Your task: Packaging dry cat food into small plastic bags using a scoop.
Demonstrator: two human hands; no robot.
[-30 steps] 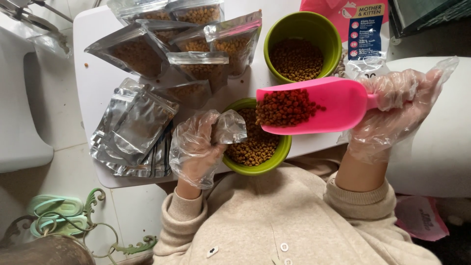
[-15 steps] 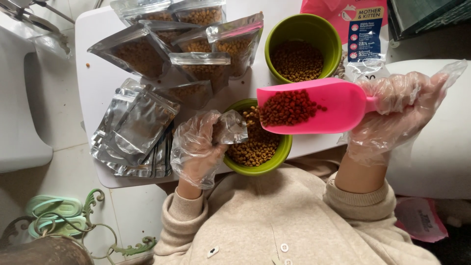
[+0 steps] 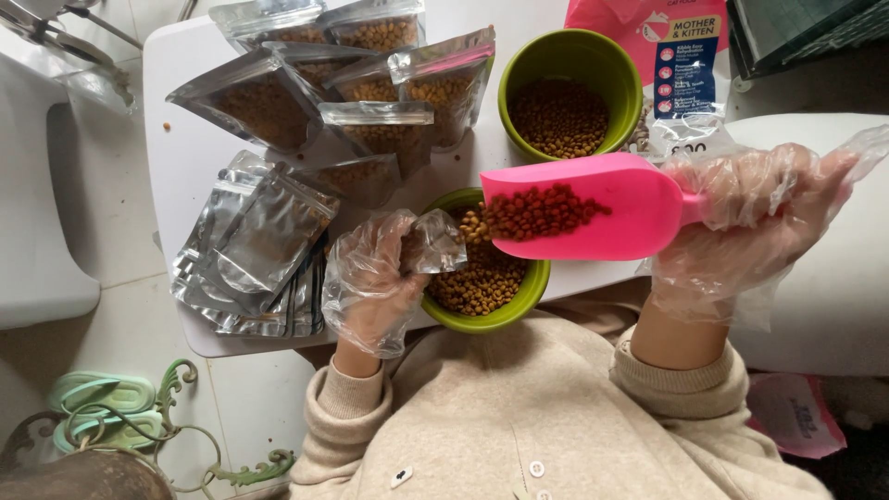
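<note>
— Fingers of the right hand, inside a loose clear plastic glove, are curled shut around the handle of the pink scoop; is that how it reads to you?

— Yes. The scoop's bowl sticks out leftward from those fingers, held level, with a small heap of reddish-brown kibble lying in it. Its open front edge hangs just above the near green bowl.

— And the left hand?

— Gloved too. Its fingers are bent and pressed against the near bowl's left rim, the fingertips tucked over a crumpled bit of clear plastic at the edge. Whether they pinch the rim itself cannot be told.

— What is in that bowl?

— Tan kibble, just beside the left fingertips and below the scoop.

— Farther out?

— Beyond the scoop stands a second green bowl with darker kibble. Left of the left hand lies a stack of flat silver pouches; past its fingertips, filled pouches with clear fronts crowd the white table. A pink pet-food bag lies above the right hand, touching the far bowl.
</note>
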